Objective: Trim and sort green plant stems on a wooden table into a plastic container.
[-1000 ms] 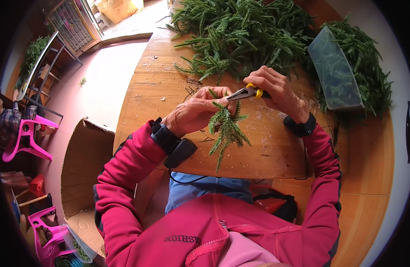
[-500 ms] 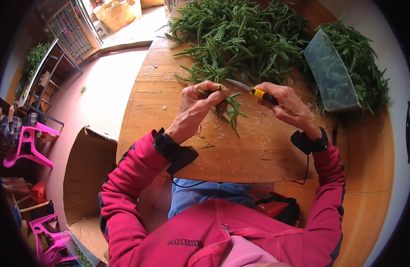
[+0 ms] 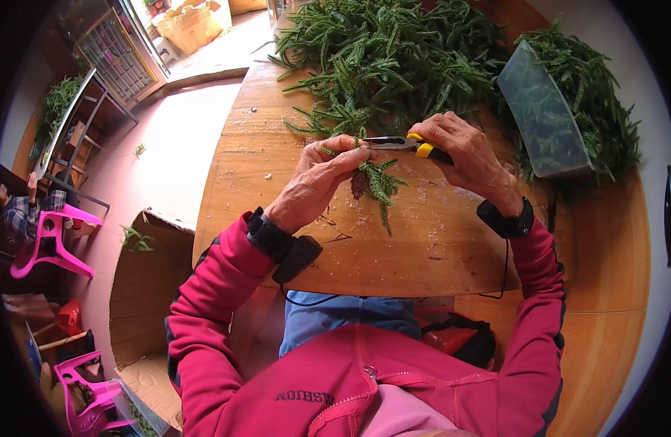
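My left hand (image 3: pixel 310 175) pinches a small artificial pine sprig (image 3: pixel 383 183) between thumb and fingers above the wooden table. A brown pine cone (image 3: pixel 359 186) hangs with it just below the fingertips. In my right hand (image 3: pixel 468 154) is a pair of long-nose pliers (image 3: pixel 392 143) with yellow and black handles. Their jaws point left and meet the top of the sprig at my left fingertips. Whether they grip the stem is too small to tell. A large heap of green pine sprigs (image 3: pixel 394 65) lies just beyond both hands.
A translucent plastic bin (image 3: pixel 543 109) lies tipped at the right, with more greenery (image 3: pixel 590 102) beside it. Pale crumbs dot the wooden table (image 3: pixel 277 240). At the left stands an open cardboard box (image 3: pixel 142 291), a loose sprig (image 3: pixel 136 239) at its upper edge. Another person sits near a pink stool (image 3: pixel 51 237).
My right hand has brought the pliers left and up, so their jaws now reach the sprig at my left fingertips. A loose sprig now shows by the cardboard box's upper edge.
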